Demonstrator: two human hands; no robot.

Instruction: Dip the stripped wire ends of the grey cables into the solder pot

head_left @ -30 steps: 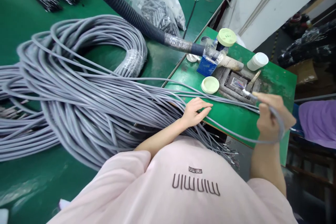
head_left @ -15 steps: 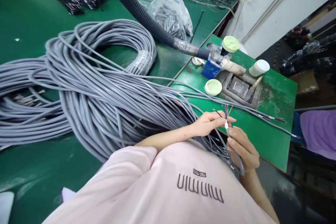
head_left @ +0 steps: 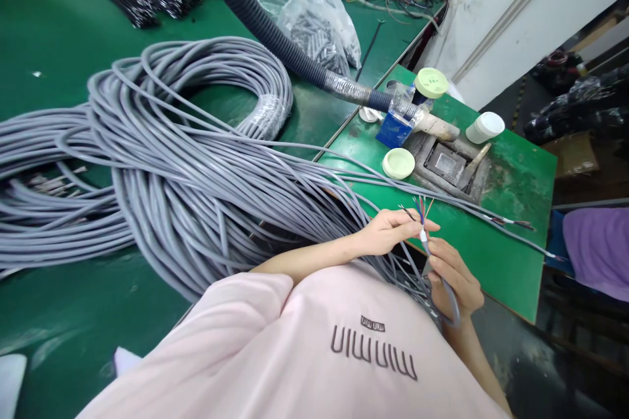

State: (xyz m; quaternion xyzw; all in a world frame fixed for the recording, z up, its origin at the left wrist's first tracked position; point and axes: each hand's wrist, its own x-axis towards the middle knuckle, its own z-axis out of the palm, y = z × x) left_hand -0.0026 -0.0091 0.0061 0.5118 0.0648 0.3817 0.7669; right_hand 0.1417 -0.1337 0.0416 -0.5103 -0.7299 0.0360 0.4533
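Near the front edge of the small green table, my left hand [head_left: 390, 230] pinches the fanned-out coloured wires [head_left: 421, 208] at the end of a grey cable. A white band [head_left: 423, 236] sits where the wires leave the grey jacket. Just below it, my right hand [head_left: 455, 278] has its fingers closed round the grey cable [head_left: 452, 301], which bends down past the palm. Black, blue, red and orange strands spread above my left fingertips. To the left lies a large heap of coiled grey cables [head_left: 196, 163].
A stained metal pot [head_left: 446, 160] with a scraper, a pale lid [head_left: 398, 163], a white cup [head_left: 485, 127] and a blue box [head_left: 393, 129] stand on the small table. A corrugated hose [head_left: 275, 26] crosses above the bench. Loose cable ends [head_left: 521, 224] reach rightward.
My right hand has shifted slightly, and the cable below it is bent into a tighter curve. My left hand has hardly moved.
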